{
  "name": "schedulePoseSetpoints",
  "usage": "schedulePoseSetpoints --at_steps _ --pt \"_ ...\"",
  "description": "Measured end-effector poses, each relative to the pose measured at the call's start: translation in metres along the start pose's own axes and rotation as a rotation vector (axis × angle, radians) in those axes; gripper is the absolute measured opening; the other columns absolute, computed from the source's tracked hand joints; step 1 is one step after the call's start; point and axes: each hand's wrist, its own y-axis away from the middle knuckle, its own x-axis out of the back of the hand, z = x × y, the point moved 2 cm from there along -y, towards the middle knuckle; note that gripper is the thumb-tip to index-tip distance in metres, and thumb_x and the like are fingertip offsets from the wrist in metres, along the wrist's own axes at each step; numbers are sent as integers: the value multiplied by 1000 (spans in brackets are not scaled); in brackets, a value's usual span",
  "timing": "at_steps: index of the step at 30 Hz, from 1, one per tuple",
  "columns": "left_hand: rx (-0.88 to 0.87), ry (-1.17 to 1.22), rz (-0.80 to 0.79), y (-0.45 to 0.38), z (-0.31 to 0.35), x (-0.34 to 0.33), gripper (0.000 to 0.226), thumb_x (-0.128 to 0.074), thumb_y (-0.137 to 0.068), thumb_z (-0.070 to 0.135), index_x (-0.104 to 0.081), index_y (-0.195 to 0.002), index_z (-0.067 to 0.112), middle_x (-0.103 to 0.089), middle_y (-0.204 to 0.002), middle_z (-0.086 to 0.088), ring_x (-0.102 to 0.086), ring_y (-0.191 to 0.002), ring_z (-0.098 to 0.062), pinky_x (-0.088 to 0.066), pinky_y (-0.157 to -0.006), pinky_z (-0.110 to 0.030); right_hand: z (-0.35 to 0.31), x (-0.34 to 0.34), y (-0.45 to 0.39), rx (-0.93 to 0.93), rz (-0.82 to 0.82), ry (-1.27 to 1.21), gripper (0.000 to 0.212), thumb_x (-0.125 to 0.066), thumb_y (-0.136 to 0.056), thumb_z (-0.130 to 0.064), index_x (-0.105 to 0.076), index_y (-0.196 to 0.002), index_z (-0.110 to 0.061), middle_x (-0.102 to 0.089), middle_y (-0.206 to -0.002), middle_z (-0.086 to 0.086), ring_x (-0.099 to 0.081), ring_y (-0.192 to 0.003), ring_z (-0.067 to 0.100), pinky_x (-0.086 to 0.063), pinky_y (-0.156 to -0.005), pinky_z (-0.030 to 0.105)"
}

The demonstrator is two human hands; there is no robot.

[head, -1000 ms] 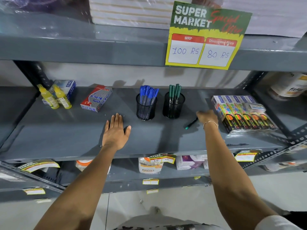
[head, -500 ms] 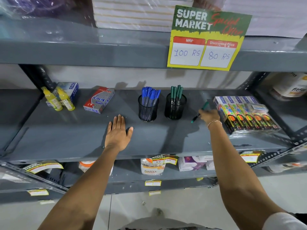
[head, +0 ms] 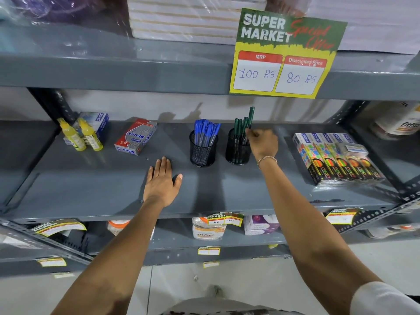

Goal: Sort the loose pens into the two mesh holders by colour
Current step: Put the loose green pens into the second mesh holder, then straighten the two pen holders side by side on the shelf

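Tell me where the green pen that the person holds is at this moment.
The green pen is in the right hand, upright over the right mesh holder, which already holds green pens, right of the holder with blue pens.

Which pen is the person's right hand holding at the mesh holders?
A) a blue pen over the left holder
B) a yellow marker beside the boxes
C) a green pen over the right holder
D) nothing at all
C: the right hand grips a green pen upright over the right mesh holder, where the other green pens stand.
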Motion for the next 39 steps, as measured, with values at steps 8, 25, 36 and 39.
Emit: schedulePoseSetpoints --at_steps 8,25,36,39 --pt "-5 18 17 0 -1 1 71 -18 -97 50 -4 -151 6 -3 -162 -10 2 -149 -23 2 -121 -39 -3 -5 5 -5 -108 152 49 -58 -85 -51 -56 -51 -15 -47 -45 -4 -51 -55 23 -33 -49 21" --pt "99 1068 13 -44 81 36 129 -87 -66 28 11 -151 15 -13 -161 -3 -17 -146 -16 -17 -113 -29 54 -45 22 -46 -419 -458 109 -85 -64 -33 -13 -145 -19 -38 -143 -4 -37 -132 11 -29 -110 28" --pt "155 951 67 -48 72 35 69 -90 -51 36 -45 -102 28 -58 -93 14 -57 -87 -8 -41 -70 -16 62 -43 25 -42 -321 -353 87 -89 -56 -31 -43 -129 -25 -61 -122 -6 -55 -113 13 -39 -92 21" --pt "162 908 44 -34 64 32 73 -89 -44 46 -46 -100 33 -57 -89 20 -57 -83 -4 -38 -63 -9 67 -36 39 -25 -335 -334 85 -89 -56 -30 -43 -128 -22 -61 -116 -9 -56 -110 13 -41 -92 22"
